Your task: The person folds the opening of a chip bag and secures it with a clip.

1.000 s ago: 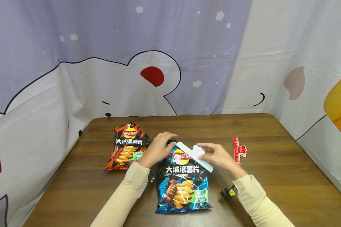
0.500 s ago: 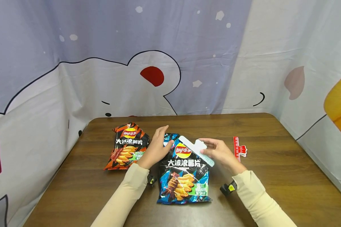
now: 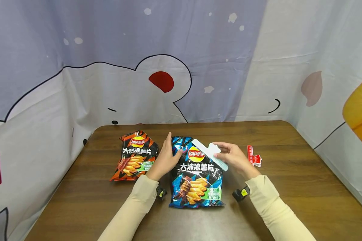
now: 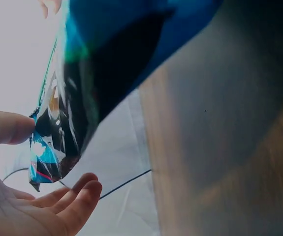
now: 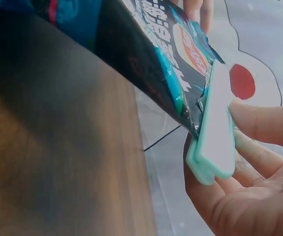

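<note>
A blue and black bag of potato chips (image 3: 196, 184) is held up between both hands, its front facing the head camera. A white bag clip (image 3: 209, 154) with pale green edges sits slantwise across its top right corner. My right hand (image 3: 233, 159) pinches the clip's handle between thumb and fingers. In the right wrist view, the clip (image 5: 217, 128) has the bag's corner between its bars. My left hand (image 3: 166, 160) holds the bag's upper left side, with the thumb on the front and fingers behind. In the left wrist view, the thumb (image 4: 15, 128) rests against the bag's edge.
An orange and black chip bag (image 3: 135, 157) lies to the left on the wooden table (image 3: 274, 201). A red bag clip (image 3: 253, 157) lies right of my right hand. A patterned curtain (image 3: 223, 67) hangs behind the table.
The blue chip bag has moved up and away in the head view, with the white clip and right hand following. My left fingers have straightened upward beside its top corner.
</note>
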`<state>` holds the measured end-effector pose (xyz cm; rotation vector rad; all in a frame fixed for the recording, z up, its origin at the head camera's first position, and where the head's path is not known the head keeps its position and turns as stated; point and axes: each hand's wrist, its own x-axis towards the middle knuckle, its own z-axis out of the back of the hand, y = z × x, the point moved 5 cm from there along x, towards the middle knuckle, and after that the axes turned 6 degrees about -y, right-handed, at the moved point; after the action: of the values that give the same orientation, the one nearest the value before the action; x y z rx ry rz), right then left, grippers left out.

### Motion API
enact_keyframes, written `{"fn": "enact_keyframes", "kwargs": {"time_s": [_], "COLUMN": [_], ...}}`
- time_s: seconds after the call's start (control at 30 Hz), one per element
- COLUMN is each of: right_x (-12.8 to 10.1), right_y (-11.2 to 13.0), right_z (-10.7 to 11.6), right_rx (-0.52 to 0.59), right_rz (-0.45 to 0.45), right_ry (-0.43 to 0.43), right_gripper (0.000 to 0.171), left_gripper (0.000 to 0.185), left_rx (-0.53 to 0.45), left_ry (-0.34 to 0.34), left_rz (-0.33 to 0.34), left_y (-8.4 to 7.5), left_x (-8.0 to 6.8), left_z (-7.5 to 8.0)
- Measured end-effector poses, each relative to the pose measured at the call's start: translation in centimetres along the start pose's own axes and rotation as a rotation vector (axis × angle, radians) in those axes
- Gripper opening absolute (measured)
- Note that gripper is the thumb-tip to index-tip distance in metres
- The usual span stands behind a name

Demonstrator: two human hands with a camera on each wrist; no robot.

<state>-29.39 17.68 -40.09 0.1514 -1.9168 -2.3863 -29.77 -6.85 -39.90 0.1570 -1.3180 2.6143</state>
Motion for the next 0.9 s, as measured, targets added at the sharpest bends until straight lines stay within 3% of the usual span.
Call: {"fn": "enact_keyframes", "kwargs": {"time_s": [0.4, 0.73, 0.9], "right_x": [1.4, 2.3, 2.6], "right_y": [-0.5, -0.9, -1.3], "right_z": [0.6, 0.7, 0.8], "right_rx": [0.026, 0.014, 0.013], "right_rz": [-0.027, -0.066, -0.080], "right_ry": [-0.006, -0.045, -0.077], "right_gripper": [0.055, 0.059, 0.055], "left_gripper": [0.078, 0.065, 0.062], "left_rx": [-0.016, 0.021, -0.017], "left_ry": [0.023, -0.062, -0.080], "left_rz": [0.032, -0.036, -0.013], "left_y": [0.6, 0.6, 1.1], "left_x": [0.1, 0.4, 0.6], "left_z": [-0.6, -0.8, -1.0]}}
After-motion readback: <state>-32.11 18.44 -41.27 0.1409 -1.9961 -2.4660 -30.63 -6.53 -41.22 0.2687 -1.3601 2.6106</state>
